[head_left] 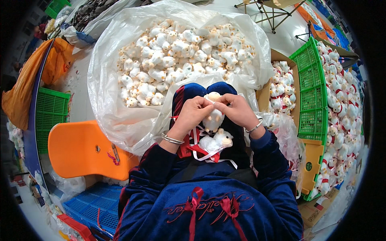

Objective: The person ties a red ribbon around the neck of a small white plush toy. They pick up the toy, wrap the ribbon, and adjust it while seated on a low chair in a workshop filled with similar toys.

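Above my lap, a small white plush toy [213, 119] with a cream head is held upright between my hands. My left hand [196, 112] pinches it near the neck with thumb and fingers. From the other side my right hand [238, 111] pinches the same spot, its thumb almost meeting the left one. Whether a thin ribbon is caught between the fingertips is too small to tell. A second white plush toy [217, 141] lies on my lap just below. Red and white ribbons [196, 150] are spread beside and under it.
Ahead lies a large clear plastic bag [105, 76] full of white plush toys. At right stand a cardboard box [263, 94] and a green crate [309, 88], both near plush toys with red neck ribbons. An orange chair [76, 150] and a blue crate [96, 205] are at left.
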`<state>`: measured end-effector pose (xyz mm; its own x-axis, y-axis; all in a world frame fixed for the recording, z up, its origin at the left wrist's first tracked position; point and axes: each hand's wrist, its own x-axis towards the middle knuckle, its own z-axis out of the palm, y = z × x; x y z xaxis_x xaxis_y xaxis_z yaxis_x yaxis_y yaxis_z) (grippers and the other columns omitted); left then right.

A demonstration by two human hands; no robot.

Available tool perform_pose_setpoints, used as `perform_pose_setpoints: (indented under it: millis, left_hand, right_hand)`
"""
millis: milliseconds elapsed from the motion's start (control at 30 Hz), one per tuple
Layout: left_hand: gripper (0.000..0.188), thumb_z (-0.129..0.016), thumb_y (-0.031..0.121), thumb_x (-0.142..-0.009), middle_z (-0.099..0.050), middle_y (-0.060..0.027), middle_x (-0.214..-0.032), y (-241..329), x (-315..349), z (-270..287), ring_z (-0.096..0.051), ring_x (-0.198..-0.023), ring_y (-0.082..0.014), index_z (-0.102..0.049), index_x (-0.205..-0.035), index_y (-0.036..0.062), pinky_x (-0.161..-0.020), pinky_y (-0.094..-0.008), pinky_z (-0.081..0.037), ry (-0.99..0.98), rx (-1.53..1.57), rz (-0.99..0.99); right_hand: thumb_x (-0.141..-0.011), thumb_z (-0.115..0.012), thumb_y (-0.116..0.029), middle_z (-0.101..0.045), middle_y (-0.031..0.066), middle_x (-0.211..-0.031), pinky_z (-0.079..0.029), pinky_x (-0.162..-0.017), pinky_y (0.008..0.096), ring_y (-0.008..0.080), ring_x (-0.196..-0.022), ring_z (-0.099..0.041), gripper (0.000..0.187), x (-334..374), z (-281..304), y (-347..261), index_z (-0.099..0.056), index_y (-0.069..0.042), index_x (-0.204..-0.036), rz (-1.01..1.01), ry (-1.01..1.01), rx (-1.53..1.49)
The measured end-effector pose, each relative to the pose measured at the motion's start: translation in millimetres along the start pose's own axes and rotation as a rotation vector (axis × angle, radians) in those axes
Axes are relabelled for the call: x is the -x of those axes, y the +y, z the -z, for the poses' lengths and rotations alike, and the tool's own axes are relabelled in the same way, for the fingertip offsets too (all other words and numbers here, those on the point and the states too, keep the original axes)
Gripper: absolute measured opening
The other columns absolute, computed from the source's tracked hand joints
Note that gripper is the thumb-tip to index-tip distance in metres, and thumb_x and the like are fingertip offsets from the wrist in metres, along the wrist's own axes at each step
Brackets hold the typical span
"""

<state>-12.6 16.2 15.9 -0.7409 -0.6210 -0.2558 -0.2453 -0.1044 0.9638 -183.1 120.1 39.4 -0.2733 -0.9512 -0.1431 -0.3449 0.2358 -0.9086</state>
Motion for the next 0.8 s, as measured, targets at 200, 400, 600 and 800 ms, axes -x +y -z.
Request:
perform_pose_setpoints:
  millis: [200,400,600,800]
  left_hand:
    - [0.026,-0.074,0.023,-0.088,-0.067,-0.0024,-0.081,-9.9,-1.7,-6.4,-0.058,-0.071,-0.0067,-0.07,-0.088,-0.0026,-0.063,-0.0234,-0.048,0.048,0.123,-0.004]
    - [0.02,-0.075,0.02,-0.09,-0.066,0.0014,-0.081,2.5,1.8,-9.2,-0.057,-0.072,-0.0032,-0.07,-0.092,0.0007,-0.064,-0.0198,-0.046,0.064,-0.018,-0.032]
    - [0.021,-0.072,0.017,-0.091,-0.066,0.001,-0.088,-5.4,-0.4,-23.7,-0.06,-0.079,-0.0064,-0.073,-0.102,-0.0003,-0.07,-0.0224,-0.049,0.145,0.005,-0.211]
    - [0.023,-0.07,0.017,-0.093,-0.073,-0.0034,-0.093,4.3,0.5,-19.9,-0.063,-0.084,-0.007,-0.074,-0.107,0.0,-0.076,-0.0231,-0.051,0.061,0.124,-0.089]
  right_hand:
    - [-0.092,-0.065,-0.016,-0.066,0.0062,-0.071,-0.048,-0.059,0.0278,0.0103,-0.064,-0.058,0.02,-4.9,3.3,-1.3,-0.065,0.003,-0.083,-0.013,-0.012,0.007]
    - [-0.093,-0.063,-0.014,-0.064,0.0036,-0.071,-0.047,-0.061,0.027,0.0094,-0.065,-0.056,0.019,-7.5,6.3,8.2,-0.064,0.002,-0.082,0.05,-0.028,-0.065]
    - [-0.093,-0.063,-0.015,-0.063,0.0025,-0.072,-0.047,-0.062,0.0263,0.0088,-0.068,-0.056,0.02,-8.7,10.4,6.9,-0.065,0.003,-0.084,0.043,-0.06,-0.104]
    - [-0.093,-0.062,-0.015,-0.063,0.0019,-0.073,-0.047,-0.062,0.0262,0.0085,-0.068,-0.056,0.02,-10.2,12.8,6.0,-0.066,0.003,-0.086,0.026,-0.062,-0.122]
